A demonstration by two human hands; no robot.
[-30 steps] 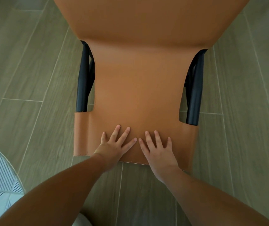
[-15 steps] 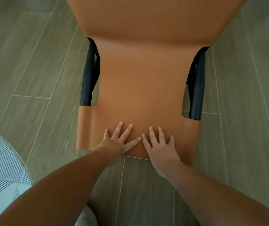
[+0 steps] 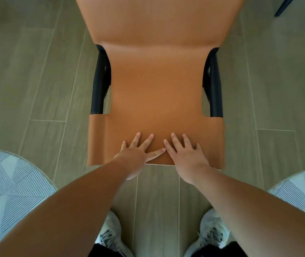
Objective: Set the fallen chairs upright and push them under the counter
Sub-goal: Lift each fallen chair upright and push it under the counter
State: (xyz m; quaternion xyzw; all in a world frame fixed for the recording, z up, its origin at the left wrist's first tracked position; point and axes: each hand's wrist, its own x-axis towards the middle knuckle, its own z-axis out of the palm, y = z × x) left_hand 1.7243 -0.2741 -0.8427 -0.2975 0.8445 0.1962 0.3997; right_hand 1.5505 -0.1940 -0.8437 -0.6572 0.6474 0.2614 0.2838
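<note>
Two hands lie flat, side by side, on the top of the backrest of a tan leather chair with a black metal frame (image 3: 157, 93). The left hand (image 3: 138, 153) has its fingers straight and spread, its thumb pointing across to touch the right hand (image 3: 186, 154), whose fingers are likewise straight and pressed to the leather. Neither hand curls round anything. The chair stands upright directly ahead of the hands, its seat stretching away beyond the fingertips, with black frame tubes showing to either side of the backrest. Under the chair and the forearms runs a grey-green wood-look plank floor (image 3: 36, 80). Behind the wrists, a pair of white trainers (image 3: 111, 232) stands on the floor. Pale striped rug edges (image 3: 9, 182) lie outside each forearm.
</note>
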